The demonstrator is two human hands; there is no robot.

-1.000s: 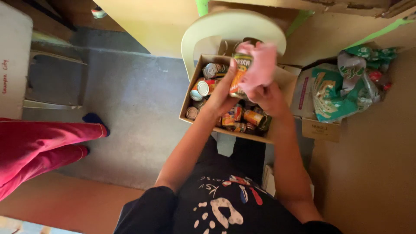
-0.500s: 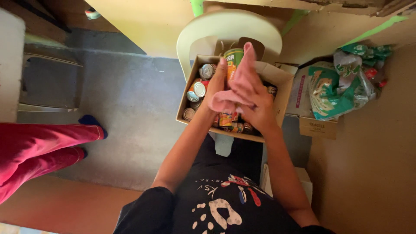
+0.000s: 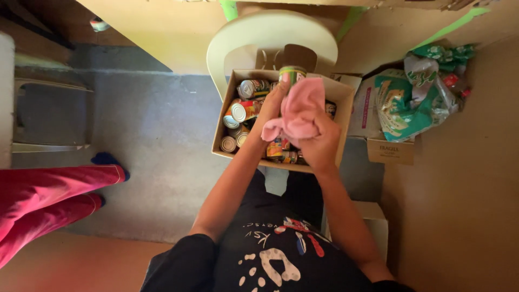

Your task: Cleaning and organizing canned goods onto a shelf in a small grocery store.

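Observation:
My left hand (image 3: 272, 107) grips a tin can (image 3: 291, 73) with a green label, held upright over an open cardboard box (image 3: 227, 121). My right hand (image 3: 319, 141) presses a pink cloth (image 3: 298, 111) against the can's side, so most of the can is hidden. The box holds several more tin cans (image 3: 242, 111), lying and standing in a jumble. Both hands are close together above the middle of the box.
The box rests on a pale plastic chair (image 3: 254, 40). To the right sits another carton with crumpled green and white bags (image 3: 411, 94). Another person's legs in pink trousers (image 3: 51, 192) reach in from the left over the grey floor.
The can and cloth have shifted a little; the cloth now covers more of the can's side, and only the can's top shows above it.

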